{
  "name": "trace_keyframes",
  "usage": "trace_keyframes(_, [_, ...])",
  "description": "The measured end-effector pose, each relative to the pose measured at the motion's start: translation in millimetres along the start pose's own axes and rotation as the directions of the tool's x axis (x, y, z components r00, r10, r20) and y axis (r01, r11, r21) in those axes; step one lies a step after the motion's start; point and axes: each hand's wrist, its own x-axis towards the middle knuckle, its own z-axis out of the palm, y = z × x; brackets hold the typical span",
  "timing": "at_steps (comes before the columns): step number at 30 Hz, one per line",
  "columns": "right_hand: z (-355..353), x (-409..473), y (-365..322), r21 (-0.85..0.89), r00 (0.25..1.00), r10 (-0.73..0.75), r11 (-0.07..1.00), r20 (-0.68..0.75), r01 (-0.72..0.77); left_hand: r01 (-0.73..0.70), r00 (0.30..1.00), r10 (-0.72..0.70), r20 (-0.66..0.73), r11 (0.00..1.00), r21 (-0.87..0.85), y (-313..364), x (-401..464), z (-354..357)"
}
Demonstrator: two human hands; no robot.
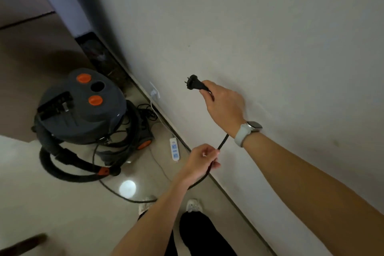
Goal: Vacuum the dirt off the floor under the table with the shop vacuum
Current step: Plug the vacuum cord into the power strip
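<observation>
The right hand (223, 104) pinches the plug (194, 82), prongs aimed left toward the power strip (174, 149) lying below, while left-hand fingers (207, 153) curl round the cord (223, 141)

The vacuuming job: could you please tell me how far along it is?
Early setup. Done: the vacuum stands by the wall. In hand: the right hand holds the plug, unplugged, and the left hand grips the cord. Left: plugging into the power strip, then all the vacuuming.
</observation>
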Motion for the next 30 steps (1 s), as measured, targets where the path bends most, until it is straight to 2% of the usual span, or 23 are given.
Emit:
trace_keyframes(2, [-2, -7, 5, -0.021, 1.0, -0.023, 1.0, 0.011, 0.023, -0.02, 1.0, 0.02, 0.014, 1.0, 0.024, 0, -10, 11])
trace_keyframes(4, [2, -14, 9, -0.021, 0.999, -0.023, 1.0, 0.027, 0.023, -0.057, 0.998, 0.059, -0.012, 0.989, 0.137, -5, -15, 13])
trace_keyframes(6, [10, -25, 10, 0.002, 0.998, -0.002, 1.0, 0.065, 0.002, -0.058, 0.995, 0.08, -0.067, 0.958, 0.281, -15, -17, 8])
trace_keyframes(8, [23, -38, 10, 0.024, 0.99, 0.029, 0.999, 0.138, -0.032, 0.003, 0.984, 0.063, -0.165, 0.927, 0.375, -27, -18, -4])
trace_keyframes(12, [60, -71, 22, 0.112, 0.942, 0.141, 0.977, 0.305, -0.183, 0.149, 0.934, -0.012, -0.356, 0.921, 0.36, -52, -23, -42])
trace_keyframes(15, [103, -96, 40, 0.209, 0.855, 0.237, 0.907, 0.461, -0.364, 0.213, 0.906, -0.005, -0.423, 0.87, 0.445, -80, -12, -74])
trace_keyframes(19, [183, -128, 66, 0.151, 0.726, 0.296, 0.863, 0.621, -0.482, 0.238, 0.901, 0.024, -0.433, 0.807, 0.54, -133, 20, -110])
trace_keyframes(22, [258, -147, 86, 0.073, 0.682, 0.347, 0.859, 0.644, -0.506, 0.25, 0.903, 0.03, -0.428, 0.774, 0.582, -190, 58, -138])
trace_keyframes(25, [348, -160, 115, -0.009, 0.681, 0.389, 0.872, 0.621, -0.489, 0.26, 0.909, 0.034, -0.415, 0.733, 0.629, -263, 116, -167])
trace_keyframes(30, [501, -172, 178, -0.105, 0.719, 0.341, 0.93, 0.605, -0.353, 0.242, 0.92, 0.066, -0.386, 0.679, 0.693, -387, 228, -200])
